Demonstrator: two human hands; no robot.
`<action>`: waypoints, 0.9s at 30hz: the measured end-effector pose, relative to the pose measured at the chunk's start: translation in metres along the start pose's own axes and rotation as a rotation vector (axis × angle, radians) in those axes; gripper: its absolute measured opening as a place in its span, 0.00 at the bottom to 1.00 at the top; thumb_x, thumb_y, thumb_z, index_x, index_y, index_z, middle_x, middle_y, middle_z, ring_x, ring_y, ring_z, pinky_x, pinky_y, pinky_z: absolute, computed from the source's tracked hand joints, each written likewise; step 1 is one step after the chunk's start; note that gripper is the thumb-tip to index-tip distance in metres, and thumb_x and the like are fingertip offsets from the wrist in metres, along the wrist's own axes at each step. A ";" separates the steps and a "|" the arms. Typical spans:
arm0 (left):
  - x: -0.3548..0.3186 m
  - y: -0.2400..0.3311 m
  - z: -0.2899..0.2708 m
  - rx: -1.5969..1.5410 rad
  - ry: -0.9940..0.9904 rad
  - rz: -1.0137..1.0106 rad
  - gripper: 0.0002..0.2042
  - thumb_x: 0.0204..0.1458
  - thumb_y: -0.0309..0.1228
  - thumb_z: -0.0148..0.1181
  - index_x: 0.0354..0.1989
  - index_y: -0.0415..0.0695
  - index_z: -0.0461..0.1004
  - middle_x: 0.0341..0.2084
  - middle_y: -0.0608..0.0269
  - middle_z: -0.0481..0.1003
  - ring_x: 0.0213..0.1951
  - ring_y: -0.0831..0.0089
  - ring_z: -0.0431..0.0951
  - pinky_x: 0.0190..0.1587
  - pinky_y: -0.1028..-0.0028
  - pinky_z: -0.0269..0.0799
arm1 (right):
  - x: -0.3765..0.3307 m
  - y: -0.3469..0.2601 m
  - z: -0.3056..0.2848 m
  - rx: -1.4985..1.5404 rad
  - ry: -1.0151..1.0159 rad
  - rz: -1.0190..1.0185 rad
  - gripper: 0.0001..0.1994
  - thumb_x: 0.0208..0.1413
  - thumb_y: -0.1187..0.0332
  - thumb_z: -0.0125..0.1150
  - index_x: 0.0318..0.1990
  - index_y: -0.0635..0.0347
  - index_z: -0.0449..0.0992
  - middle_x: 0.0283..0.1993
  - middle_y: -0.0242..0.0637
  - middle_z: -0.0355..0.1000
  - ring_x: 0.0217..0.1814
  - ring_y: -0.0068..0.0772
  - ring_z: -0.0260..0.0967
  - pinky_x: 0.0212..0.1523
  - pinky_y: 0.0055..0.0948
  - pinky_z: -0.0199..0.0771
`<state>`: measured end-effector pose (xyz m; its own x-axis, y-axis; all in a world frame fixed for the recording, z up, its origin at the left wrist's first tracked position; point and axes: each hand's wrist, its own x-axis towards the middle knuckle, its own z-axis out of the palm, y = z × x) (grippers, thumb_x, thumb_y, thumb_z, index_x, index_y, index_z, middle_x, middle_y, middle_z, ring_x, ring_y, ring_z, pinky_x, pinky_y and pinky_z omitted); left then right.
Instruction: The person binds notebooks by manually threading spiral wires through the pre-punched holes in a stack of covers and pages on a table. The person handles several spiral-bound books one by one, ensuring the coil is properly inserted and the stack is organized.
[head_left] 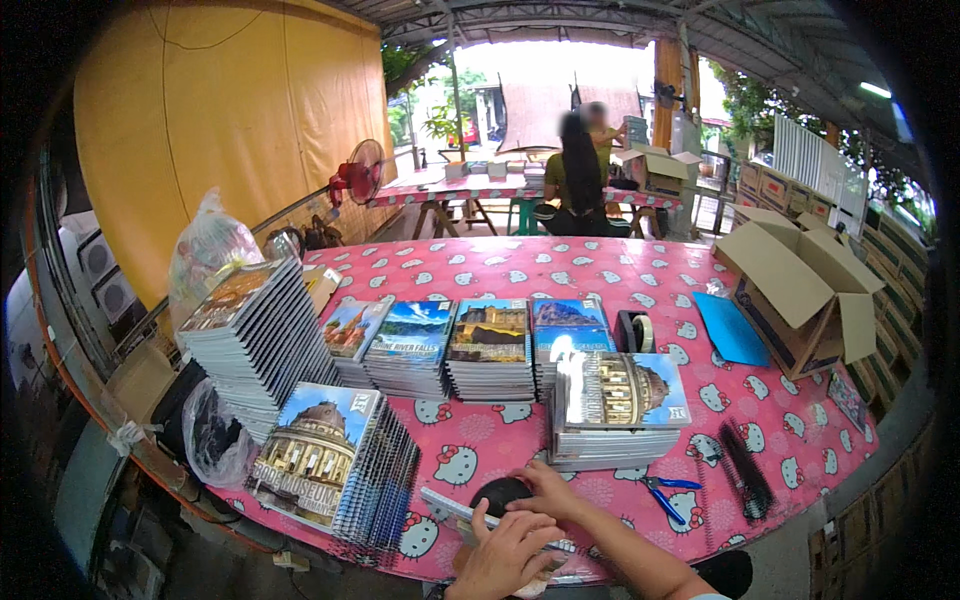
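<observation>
Low at the table's front edge, my left hand (508, 555) is closed over a notebook (446, 503), whose pale edge shows to the left of the thumb. Just beyond it, my right hand (548, 494) has its fingers closed at the side of a black rounded object (497, 494); its kind is unclear. Both hands hide most of the notebook. Left of them leans a row of spiral-bound notebooks (330, 455) with a domed building on the covers. A stack of unbound notebooks (620, 405) with a similar cover stands beyond my right hand.
Blue-handled cutters (668, 498) and black spiral coils (745, 470) lie at right. Several notebook stacks (490, 345) line the middle, beside a tape roll (643, 332). A tall stack (255, 340) rises at left. An open carton (800, 290) and blue sheet (732, 328) occupy the far right.
</observation>
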<state>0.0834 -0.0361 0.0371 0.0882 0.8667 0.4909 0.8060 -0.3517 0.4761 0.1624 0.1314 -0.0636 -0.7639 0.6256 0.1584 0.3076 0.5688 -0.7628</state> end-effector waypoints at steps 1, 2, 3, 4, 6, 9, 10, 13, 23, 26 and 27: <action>-0.008 -0.008 0.001 0.008 -0.044 0.002 0.09 0.48 0.38 0.58 0.37 0.54 0.73 0.33 0.75 0.72 0.43 0.76 0.71 0.59 0.48 0.34 | -0.015 0.000 -0.006 0.202 0.007 -0.022 0.26 0.35 0.63 0.71 0.45 0.62 0.71 0.34 0.39 0.64 0.36 0.36 0.65 0.37 0.28 0.67; -0.012 -0.015 0.005 -0.003 -0.094 0.020 0.10 0.48 0.38 0.58 0.38 0.54 0.73 0.34 0.75 0.72 0.43 0.76 0.71 0.59 0.47 0.33 | -0.035 0.004 -0.017 0.257 0.061 0.065 0.23 0.36 0.65 0.71 0.39 0.63 0.69 0.31 0.39 0.64 0.34 0.34 0.65 0.35 0.27 0.67; -0.012 -0.018 0.007 -0.058 -0.098 0.030 0.10 0.48 0.37 0.58 0.39 0.55 0.73 0.34 0.75 0.72 0.43 0.75 0.71 0.59 0.48 0.35 | -0.056 0.008 -0.027 0.309 0.109 0.155 0.19 0.37 0.66 0.71 0.34 0.63 0.68 0.28 0.38 0.65 0.33 0.31 0.64 0.32 0.26 0.68; -0.008 -0.016 0.009 -0.082 -0.087 0.047 0.10 0.48 0.37 0.58 0.39 0.55 0.73 0.35 0.75 0.72 0.43 0.75 0.71 0.58 0.48 0.35 | -0.076 0.014 -0.034 0.338 0.212 0.191 0.18 0.36 0.69 0.71 0.31 0.62 0.66 0.29 0.38 0.65 0.32 0.30 0.64 0.29 0.25 0.66; -0.003 -0.016 0.009 -0.115 -0.075 0.068 0.09 0.48 0.36 0.57 0.39 0.55 0.73 0.35 0.74 0.72 0.43 0.75 0.71 0.58 0.48 0.36 | -0.103 0.012 -0.041 0.312 0.353 0.178 0.16 0.34 0.73 0.69 0.28 0.61 0.65 0.32 0.37 0.65 0.33 0.30 0.63 0.27 0.25 0.65; 0.000 -0.019 0.009 0.054 -0.217 0.053 0.11 0.48 0.37 0.57 0.40 0.54 0.73 0.36 0.73 0.73 0.43 0.74 0.71 0.58 0.48 0.37 | -0.127 0.015 -0.056 -0.012 0.399 0.038 0.15 0.32 0.74 0.66 0.28 0.61 0.65 0.38 0.39 0.66 0.37 0.35 0.62 0.35 0.30 0.65; 0.001 -0.018 0.010 0.092 -0.249 0.043 0.11 0.48 0.37 0.57 0.40 0.54 0.73 0.36 0.73 0.73 0.43 0.73 0.71 0.58 0.47 0.36 | -0.133 0.024 -0.062 -0.221 0.336 0.011 0.15 0.32 0.73 0.65 0.29 0.61 0.66 0.40 0.40 0.66 0.40 0.37 0.62 0.39 0.32 0.65; 0.002 -0.013 0.005 0.005 -0.116 0.051 0.10 0.49 0.39 0.55 0.38 0.51 0.71 0.36 0.73 0.72 0.42 0.74 0.71 0.54 0.47 0.43 | -0.147 0.024 -0.065 -0.383 0.199 -0.017 0.17 0.34 0.67 0.65 0.34 0.61 0.70 0.45 0.42 0.65 0.46 0.44 0.58 0.48 0.39 0.61; 0.002 -0.008 -0.005 0.097 -0.030 -0.065 0.12 0.40 0.39 0.64 0.33 0.51 0.73 0.31 0.72 0.71 0.43 0.71 0.70 0.57 0.42 0.34 | -0.100 -0.002 -0.018 -0.501 0.511 0.216 0.23 0.38 0.52 0.66 0.35 0.61 0.73 0.44 0.46 0.64 0.47 0.52 0.58 0.49 0.45 0.58; -0.003 -0.024 0.002 0.139 -0.020 -0.066 0.13 0.36 0.38 0.67 0.30 0.50 0.74 0.29 0.72 0.70 0.42 0.71 0.69 0.57 0.44 0.36 | -0.097 0.009 -0.043 0.011 0.353 0.159 0.24 0.39 0.50 0.66 0.37 0.61 0.75 0.42 0.45 0.68 0.46 0.47 0.63 0.49 0.41 0.61; -0.004 -0.023 0.004 0.129 -0.012 -0.058 0.13 0.35 0.37 0.67 0.29 0.51 0.74 0.29 0.72 0.70 0.41 0.71 0.69 0.58 0.44 0.36 | -0.104 0.000 -0.053 0.671 0.261 0.364 0.24 0.41 0.49 0.64 0.37 0.63 0.77 0.41 0.42 0.71 0.46 0.38 0.67 0.50 0.36 0.63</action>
<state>0.0671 -0.0301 0.0209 0.0458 0.8888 0.4559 0.8784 -0.2532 0.4054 0.2716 0.0945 -0.0466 -0.4988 0.8616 -0.0942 0.0420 -0.0846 -0.9955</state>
